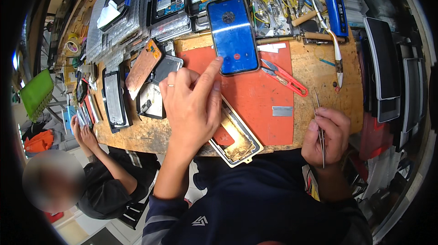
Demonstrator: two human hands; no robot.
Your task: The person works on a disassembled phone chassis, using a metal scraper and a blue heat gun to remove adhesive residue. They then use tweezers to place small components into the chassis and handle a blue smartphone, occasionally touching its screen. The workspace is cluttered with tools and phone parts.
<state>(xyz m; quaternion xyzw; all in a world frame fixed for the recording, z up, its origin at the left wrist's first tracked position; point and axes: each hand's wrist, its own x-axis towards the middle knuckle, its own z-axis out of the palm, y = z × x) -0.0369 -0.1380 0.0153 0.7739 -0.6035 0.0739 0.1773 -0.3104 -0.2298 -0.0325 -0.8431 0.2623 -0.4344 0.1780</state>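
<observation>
A smartphone [235,44] with a lit blue screen lies at the far edge of the red mat. My left hand [194,101] reaches over the mat, its index finger stretched to the screen's lower left edge; the other fingers are bent with nothing visible in them. Partly beneath this hand is a gold-coloured phone frame [246,147], tilted across the bench's near edge. My right hand [331,135] is closed around thin metal tweezers [322,147], their tips pointing away from me. Between the phone and that hand lies a red-handled cutter [292,83].
The red mat [269,131] covers the middle of the wooden bench, with a small grey metal strip [282,111] on it. Phone parts [146,67] crowd the left. Behind are a tool tray [269,7] and a blue tool [334,3]. Another person [112,176] sits at left.
</observation>
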